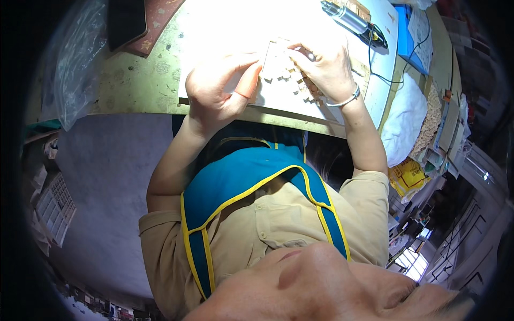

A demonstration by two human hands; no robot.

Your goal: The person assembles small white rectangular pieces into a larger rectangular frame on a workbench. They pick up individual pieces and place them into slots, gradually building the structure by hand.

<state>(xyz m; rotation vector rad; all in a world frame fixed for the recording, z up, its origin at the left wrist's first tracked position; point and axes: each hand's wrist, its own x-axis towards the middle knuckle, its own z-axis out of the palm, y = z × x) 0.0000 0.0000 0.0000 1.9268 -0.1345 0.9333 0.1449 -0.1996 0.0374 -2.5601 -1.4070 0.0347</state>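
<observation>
Head view. Worn yellow-green workbench [144, 80], white sheet on top, grey floor below. Clear plastic bag [75, 69] at bench's left end; metal rotary tool [350, 18] with black cord behind. Pale wooden lattice piece [278, 67], flat, notched: left hand [217, 88] fingers pinch its near edge, right hand [326, 67] fingertips pressed together on top.

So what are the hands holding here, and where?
Both hands grip a small pale wooden lattice piece by its opposite side edges, over the white work board.
</observation>
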